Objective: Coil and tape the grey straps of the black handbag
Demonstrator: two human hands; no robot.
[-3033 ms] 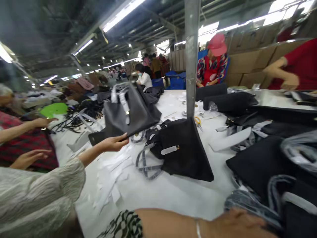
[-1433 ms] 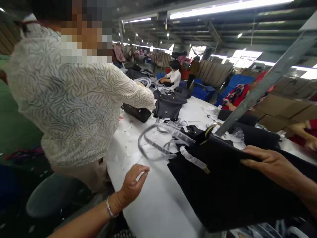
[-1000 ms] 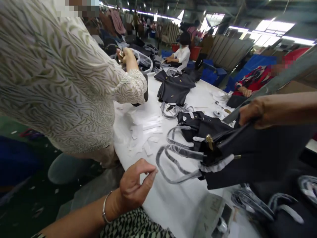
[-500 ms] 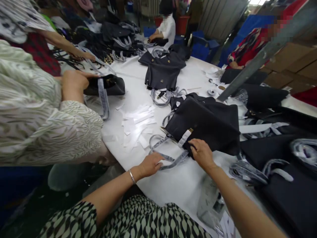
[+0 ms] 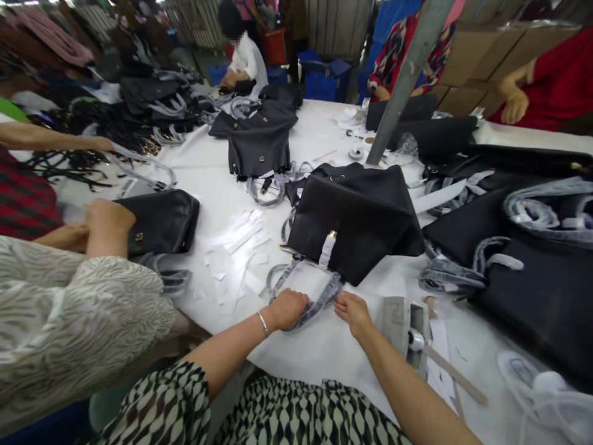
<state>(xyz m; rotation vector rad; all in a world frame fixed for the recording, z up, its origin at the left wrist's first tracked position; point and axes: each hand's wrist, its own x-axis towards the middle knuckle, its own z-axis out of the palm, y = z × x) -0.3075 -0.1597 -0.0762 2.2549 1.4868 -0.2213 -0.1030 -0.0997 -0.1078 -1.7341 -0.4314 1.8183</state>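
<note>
A black handbag [image 5: 356, 216] lies on the white table with its plastic-wrapped handle [image 5: 319, 303] looped toward me. My left hand [image 5: 290, 308] is closed around the left part of that handle. At the handle's right side, my right hand [image 5: 353, 311] has its fingers loosely bent and a little apart; its fingertips are close to the wrapping, and whether they touch it I cannot tell. A white-wrapped clasp tab [image 5: 327, 250] hangs from a gold fitting on the bag's front.
White paper strips [image 5: 238, 241] lie left of the bag. A grey tape dispenser [image 5: 407, 327] and a brush-like tool [image 5: 445, 364] are at right. A metal post [image 5: 407, 80] rises behind. More black bags [image 5: 532, 296] are stacked right; a co-worker's arm [image 5: 109, 228] handles another bag at left.
My right hand has left the bag's lower edge and moved down beside the handle. My left hand now grips the handle more fully. The view has swung right; the co-worker's bag has turned.
</note>
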